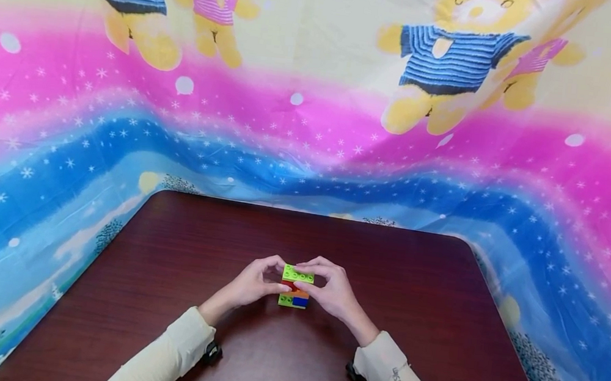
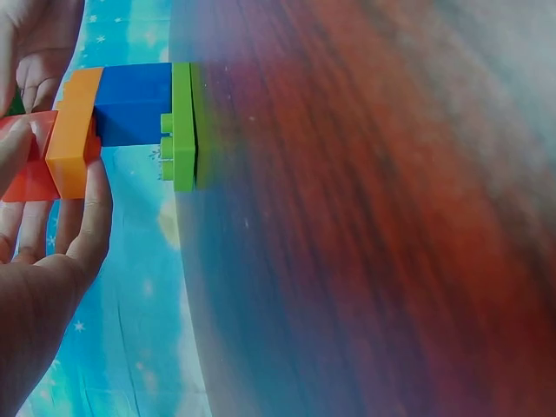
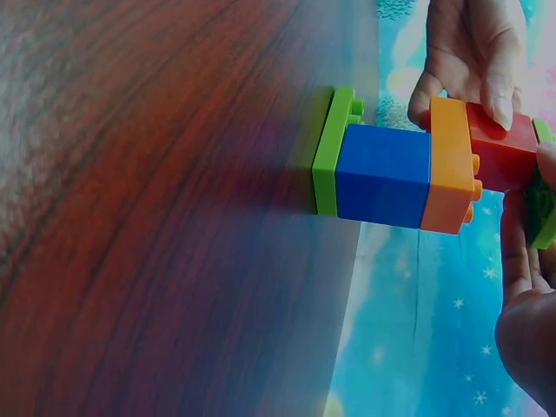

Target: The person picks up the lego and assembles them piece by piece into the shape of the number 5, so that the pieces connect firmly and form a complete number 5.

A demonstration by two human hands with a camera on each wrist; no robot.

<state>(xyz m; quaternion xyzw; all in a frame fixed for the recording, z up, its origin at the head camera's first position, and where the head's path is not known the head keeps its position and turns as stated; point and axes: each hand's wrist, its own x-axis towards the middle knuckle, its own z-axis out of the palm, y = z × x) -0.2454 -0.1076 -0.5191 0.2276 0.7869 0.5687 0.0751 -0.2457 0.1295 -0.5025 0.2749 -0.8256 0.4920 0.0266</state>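
Observation:
A small tower of toy building blocks stands on the table, gripped high up by both hands. From the bottom it has a light green plate (image 3: 333, 161), a blue brick (image 3: 382, 175), an orange plate (image 3: 448, 165) and a red brick (image 3: 501, 146). At the top, a second light green plate (image 1: 299, 274) shows its studs. My left hand (image 1: 252, 282) holds the red brick from the left, its thumb on the near face. From the right, my right hand (image 1: 332, 287) pinches the top green plate, fingers over its far edge. Part of the red brick is hidden by the thumbs.
The dark brown wooden table (image 1: 386, 272) extends around the tower, with rounded far corners. A colourful cloth (image 1: 311, 130) printed with bears and snowflakes hangs behind it and along its sides. Dark wrist devices (image 1: 211, 352) sit by both sleeve cuffs.

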